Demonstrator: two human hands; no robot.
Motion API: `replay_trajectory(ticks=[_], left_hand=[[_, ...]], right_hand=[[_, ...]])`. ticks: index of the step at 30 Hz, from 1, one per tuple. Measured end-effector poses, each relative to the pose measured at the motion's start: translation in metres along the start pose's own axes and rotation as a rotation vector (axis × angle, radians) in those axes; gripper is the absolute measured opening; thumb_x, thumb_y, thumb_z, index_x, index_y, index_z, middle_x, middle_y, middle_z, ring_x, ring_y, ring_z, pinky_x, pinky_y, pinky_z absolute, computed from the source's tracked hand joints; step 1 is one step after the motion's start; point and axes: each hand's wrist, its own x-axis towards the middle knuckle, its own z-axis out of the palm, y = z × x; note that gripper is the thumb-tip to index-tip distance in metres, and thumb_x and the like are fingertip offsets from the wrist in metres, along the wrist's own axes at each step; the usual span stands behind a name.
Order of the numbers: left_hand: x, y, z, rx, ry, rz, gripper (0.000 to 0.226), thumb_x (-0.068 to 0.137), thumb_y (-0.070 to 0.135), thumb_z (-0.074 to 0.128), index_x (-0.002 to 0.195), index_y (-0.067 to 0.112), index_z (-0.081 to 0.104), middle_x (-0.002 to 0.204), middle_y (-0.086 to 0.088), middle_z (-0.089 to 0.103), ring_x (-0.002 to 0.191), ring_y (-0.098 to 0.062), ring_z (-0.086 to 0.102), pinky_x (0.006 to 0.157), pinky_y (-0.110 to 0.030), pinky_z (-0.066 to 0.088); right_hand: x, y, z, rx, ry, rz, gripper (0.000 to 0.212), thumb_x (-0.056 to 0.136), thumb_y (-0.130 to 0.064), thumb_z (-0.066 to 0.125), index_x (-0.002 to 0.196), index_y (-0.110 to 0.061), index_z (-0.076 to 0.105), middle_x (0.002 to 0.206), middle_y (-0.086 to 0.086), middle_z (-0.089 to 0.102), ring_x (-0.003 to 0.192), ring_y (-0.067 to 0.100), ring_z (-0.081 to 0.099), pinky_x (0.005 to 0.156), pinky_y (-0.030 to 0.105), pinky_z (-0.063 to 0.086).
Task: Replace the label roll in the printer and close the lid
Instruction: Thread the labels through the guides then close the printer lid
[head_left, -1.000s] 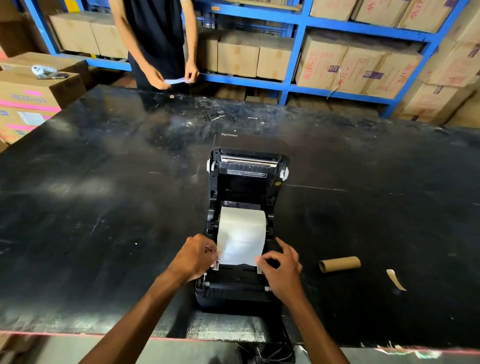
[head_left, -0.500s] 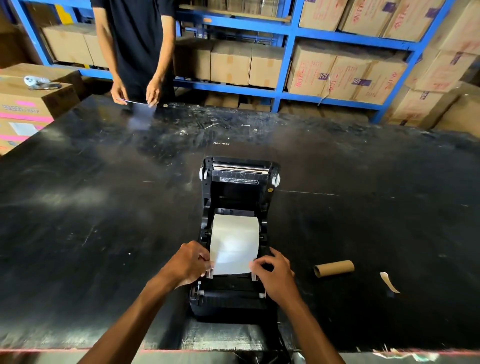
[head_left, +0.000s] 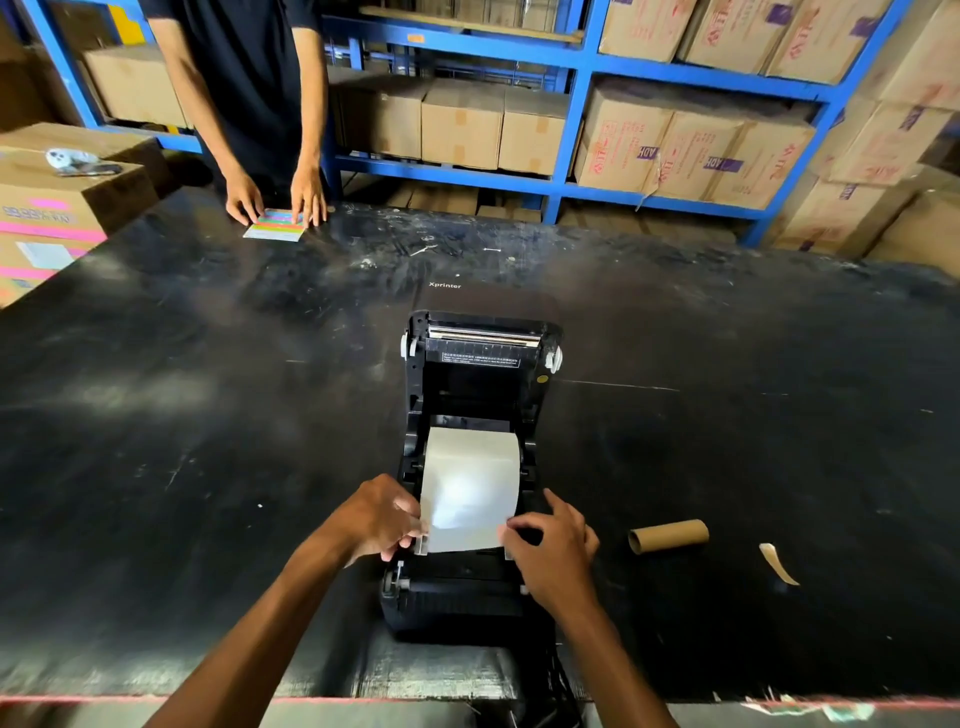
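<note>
feeding the label roll (head_left: 470, 488) into the open printer (head_left: 470, 587).
left hand (head_left: 376, 519) and right hand (head_left: 553, 543) each pinch a near corner; next, seat paper, lower lid (head_left: 483, 343).

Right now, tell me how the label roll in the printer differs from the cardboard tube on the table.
The label roll is white and sits inside the open printer; the cardboard tube is brown and lies on the table, right of the printer. The label roll's free end is pulled forward and held at its edges by the left hand and right hand; nothing touches the cardboard tube. The label roll carries paper; the tube is bare.
</note>
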Motion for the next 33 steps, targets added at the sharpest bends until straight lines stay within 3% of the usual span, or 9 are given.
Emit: replay_trajectory(ticks=[5,9,13,18,23,29,33], left_hand=[[-0.005,-0.004,0.002,-0.109,0.036,0.048,0.028,0.087,0.017,0.067,0.065,0.0,0.068,0.057,-0.004,0.065,0.038,-0.012,0.052,0.042,-0.021,0.044],[-0.007,-0.001,0.005,-0.068,0.061,0.058,0.029,0.088,0.014,0.065,0.061,0.003,0.067,0.058,-0.006,0.064,0.036,-0.009,0.052,0.042,-0.019,0.044],[-0.006,0.004,0.008,-0.033,0.066,0.032,0.032,0.087,0.01,0.066,0.055,0.014,0.062,0.059,-0.006,0.063,0.031,-0.005,0.053,0.038,-0.013,0.042],[-0.007,0.0,0.01,-0.05,0.135,0.043,0.031,0.089,0.012,0.063,0.058,0.013,0.065,0.06,-0.007,0.066,0.036,-0.01,0.054,0.041,-0.02,0.046],[-0.005,0.002,0.008,0.0,0.09,0.035,0.038,0.088,0.008,0.063,0.05,0.013,0.06,0.058,-0.008,0.064,0.037,-0.012,0.057,0.04,-0.018,0.045],[-0.007,-0.004,0.012,-0.076,0.169,0.066,0.033,0.088,0.014,0.065,0.055,0.011,0.065,0.054,-0.003,0.063,0.037,-0.015,0.055,0.042,-0.02,0.046],[-0.006,-0.001,0.007,0.013,0.079,0.053,0.029,0.086,0.016,0.068,0.061,0.001,0.068,0.056,-0.006,0.064,0.038,-0.012,0.059,0.05,-0.021,0.051]], right_hand=[[-0.002,0.0,0.003,0.05,0.02,0.014,0.008,0.077,-0.02,0.066,0.072,-0.025,0.064,0.149,0.001,0.038,0.14,0.016,0.024,0.112,0.036,0.008],[-0.002,0.002,-0.001,0.068,-0.006,0.045,0.005,0.079,-0.028,0.065,0.076,-0.028,0.069,0.149,0.0,0.038,0.139,0.018,0.025,0.115,0.044,0.017],[0.004,0.002,-0.002,0.082,-0.024,0.029,0.011,0.084,-0.029,0.064,0.078,-0.023,0.072,0.146,0.002,0.042,0.138,0.018,0.029,0.112,0.041,0.014],[0.009,0.001,-0.001,0.03,-0.039,0.051,0.016,0.081,-0.024,0.064,0.07,-0.017,0.072,0.142,0.002,0.048,0.138,0.017,0.029,0.111,0.041,0.014],[0.009,0.003,-0.002,0.094,-0.059,0.061,0.014,0.083,-0.028,0.066,0.076,-0.018,0.073,0.139,0.0,0.05,0.138,0.018,0.032,0.112,0.042,0.019],[0.007,0.004,-0.002,0.067,-0.086,0.055,0.021,0.081,-0.029,0.065,0.063,-0.018,0.069,0.135,-0.001,0.053,0.138,0.017,0.031,0.111,0.043,0.019],[0.009,0.004,-0.004,0.135,-0.029,0.044,0.02,0.081,-0.034,0.068,0.067,-0.021,0.07,0.143,0.002,0.047,0.136,0.021,0.036,0.112,0.045,0.022]])
